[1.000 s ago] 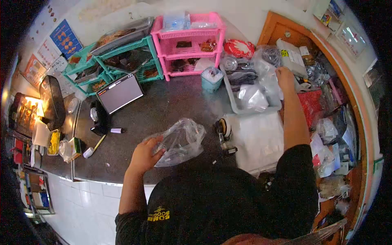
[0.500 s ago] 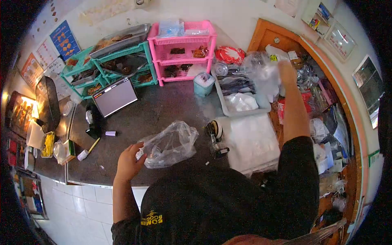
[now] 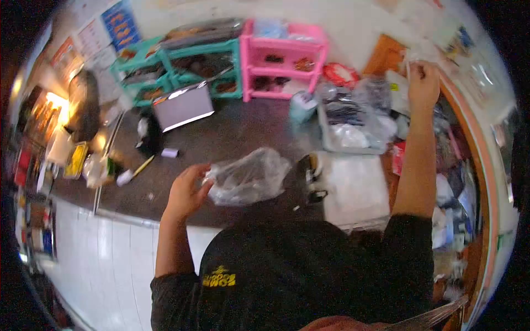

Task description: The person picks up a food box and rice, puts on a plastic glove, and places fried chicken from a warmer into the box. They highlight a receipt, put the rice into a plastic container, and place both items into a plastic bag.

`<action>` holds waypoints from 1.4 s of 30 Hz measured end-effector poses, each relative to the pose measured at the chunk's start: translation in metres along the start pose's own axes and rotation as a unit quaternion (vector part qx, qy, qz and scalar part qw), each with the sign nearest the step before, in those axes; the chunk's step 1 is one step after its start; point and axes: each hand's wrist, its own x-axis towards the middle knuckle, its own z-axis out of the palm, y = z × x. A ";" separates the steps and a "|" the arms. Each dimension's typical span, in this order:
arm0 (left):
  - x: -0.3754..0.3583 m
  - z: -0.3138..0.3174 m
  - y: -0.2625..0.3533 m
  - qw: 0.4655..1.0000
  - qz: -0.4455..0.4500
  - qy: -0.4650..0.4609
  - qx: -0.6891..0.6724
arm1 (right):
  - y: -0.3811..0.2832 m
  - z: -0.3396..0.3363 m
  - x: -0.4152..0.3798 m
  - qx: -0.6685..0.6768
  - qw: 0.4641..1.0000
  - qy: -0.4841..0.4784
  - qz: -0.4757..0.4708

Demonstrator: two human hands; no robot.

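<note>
On the dark counter (image 3: 232, 129), a clear plastic bag (image 3: 251, 177) lies puffed up, its left edge between the thumb and fingers of my left hand (image 3: 190, 187). My right hand (image 3: 424, 85) is raised at the upper right, above the wooden board's edge, with its fingers curled. Something pale and see-through shows at its fingertips, too blurred to name. Below and left of that hand, a grey tray (image 3: 356, 149) holds dark and clear plastic bags. A stack of white plastic sheets (image 3: 356, 185) lies in front of the tray.
Green racks (image 3: 201, 69) and a pink rack (image 3: 282, 71) stand along the wall, with a tablet (image 3: 184, 106) before them. A light blue container (image 3: 303, 106) is beside the tray. Black rolls or straps (image 3: 313, 179) lie near the sheets. Cluttered packages fill the right side.
My right hand has moved up and right, away from the clear plastic over the tray. The view has shifted and blurred. My left hand remains at the bag.
</note>
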 end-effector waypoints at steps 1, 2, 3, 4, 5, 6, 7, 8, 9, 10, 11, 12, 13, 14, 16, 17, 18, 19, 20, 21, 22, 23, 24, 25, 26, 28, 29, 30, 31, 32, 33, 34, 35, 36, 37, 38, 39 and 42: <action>-0.008 -0.006 -0.005 1.000 -0.015 0.012 0.008 | -0.069 -0.005 -0.027 0.064 0.995 -0.067 -0.039; -0.015 -0.012 -0.011 0.999 -0.029 0.021 0.018 | -0.101 0.013 -0.065 0.035 0.974 -0.162 -0.154; -0.023 -0.021 -0.018 0.998 -0.038 0.029 0.029 | -0.134 0.033 -0.103 0.028 0.930 -0.253 -0.265; -0.032 -0.031 -0.025 0.997 -0.062 0.038 0.025 | -0.165 0.047 -0.141 0.140 0.871 -0.321 -0.345; -0.040 -0.039 -0.031 0.995 -0.082 0.048 0.020 | -0.188 0.068 -0.175 0.305 0.799 -0.361 -0.371; -0.048 -0.046 -0.036 0.993 -0.100 0.062 0.013 | -0.202 0.090 -0.216 0.325 0.774 -0.417 -0.349; -0.056 -0.053 -0.040 0.990 -0.117 0.069 0.024 | -0.215 0.109 -0.253 0.341 0.745 -0.470 -0.330; -0.064 -0.061 -0.046 0.987 -0.133 0.077 0.037 | -0.219 0.129 -0.283 0.298 0.725 -0.520 -0.339; -0.071 -0.071 -0.053 0.984 -0.150 0.085 0.052 | -0.220 0.143 -0.302 0.255 0.703 -0.565 -0.348; -0.078 -0.081 -0.062 0.978 -0.175 0.075 0.088 | -0.222 0.148 -0.306 0.222 0.651 -0.657 -0.308; -0.085 -0.093 -0.073 0.973 -0.189 0.080 0.108 | -0.225 0.154 -0.309 0.186 0.589 -0.740 -0.267; -0.090 -0.107 -0.085 0.967 -0.204 0.084 0.128 | -0.228 0.160 -0.304 0.156 0.565 -0.767 -0.262; -0.097 -0.123 -0.097 0.961 -0.217 0.087 0.147 | -0.232 0.163 -0.293 0.124 0.540 -0.792 -0.256; -0.101 -0.142 -0.110 0.950 -0.220 0.076 0.207 | -0.240 0.157 -0.272 0.107 0.544 -0.805 -0.213; -0.110 -0.181 -0.154 0.926 -0.240 0.075 0.282 | -0.239 0.167 -0.266 0.041 0.581 -0.783 -0.219; -0.115 -0.201 -0.185 0.913 -0.248 0.074 0.315 | -0.240 0.177 -0.271 -0.006 0.612 -0.744 -0.268; -0.125 -0.221 -0.231 0.919 -0.281 0.113 0.253 | -0.265 0.171 -0.248 -0.032 0.607 -0.749 -0.265; -0.136 -0.241 -0.284 0.919 -0.310 0.151 0.189 | -0.294 0.158 -0.215 -0.060 0.603 -0.753 -0.259; -0.144 -0.263 -0.330 0.914 -0.331 0.208 0.114 | -0.322 0.153 -0.197 0.002 0.632 -0.740 -0.230; -0.149 -0.283 -0.374 0.901 -0.347 0.260 0.038 | -0.349 0.150 -0.183 0.064 0.657 -0.725 -0.198; -0.152 -0.298 -0.414 0.881 -0.359 0.307 -0.040 | -0.378 0.152 -0.176 0.125 0.678 -0.706 -0.163; -0.153 -0.307 -0.455 0.874 -0.369 0.314 -0.039 | -0.408 0.162 -0.178 0.205 0.665 -0.705 -0.139; -0.153 -0.314 -0.494 0.868 -0.378 0.320 -0.038 | -0.439 0.178 -0.185 0.283 0.647 -0.698 -0.115; -0.155 -0.323 -0.523 0.860 -0.390 0.326 -0.039 | -0.471 0.193 -0.194 0.357 0.624 -0.689 -0.090; -0.137 -0.323 -0.511 0.866 -0.393 0.304 -0.054 | -0.509 0.208 -0.202 0.379 0.575 -0.724 -0.045; -0.117 -0.313 -0.530 0.901 -0.342 0.260 -0.055 | -0.588 0.244 -0.224 0.406 0.477 -0.775 0.083; -0.109 -0.310 -0.551 0.919 -0.302 0.201 -0.153 | -0.624 0.265 -0.239 0.410 0.427 -0.789 0.165; -0.103 -0.308 -0.566 0.931 -0.318 0.179 0.012 | -0.659 0.285 -0.254 0.427 0.403 -0.776 0.229; -0.094 -0.312 -0.555 0.928 -0.333 0.157 0.063 | -0.691 0.302 -0.267 0.441 0.376 -0.760 0.292; -0.091 -0.314 -0.570 0.936 -0.320 0.143 -0.029 | -0.722 0.315 -0.273 0.433 0.361 -0.751 0.345; -0.088 -0.316 -0.585 0.936 -0.305 0.128 -0.121 | -0.751 0.326 -0.277 0.424 0.345 -0.738 0.397; -0.086 -0.321 -0.589 0.937 -0.286 0.129 -0.153 | -0.776 0.334 -0.281 0.420 0.333 -0.725 0.432; -0.083 -0.329 -0.585 0.936 -0.268 0.130 -0.186 | -0.797 0.340 -0.284 0.414 0.321 -0.712 0.468; -0.082 -0.331 -0.590 0.934 -0.249 0.132 -0.219 | -0.814 0.348 -0.290 0.408 0.310 -0.697 0.502; -0.084 -0.328 -0.600 0.918 -0.273 0.169 -0.233 | -0.827 0.358 -0.300 0.418 0.303 -0.692 0.504; -0.088 -0.322 -0.618 0.900 -0.296 0.206 -0.246 | -0.836 0.371 -0.316 0.430 0.297 -0.687 0.505; -0.084 -0.325 -0.614 0.880 -0.318 0.242 -0.257 | -0.846 0.374 -0.319 0.443 0.291 -0.681 0.506; -0.095 -0.320 -0.602 0.830 -0.353 0.184 -0.390 | -0.866 0.368 -0.312 0.397 0.342 -0.693 0.496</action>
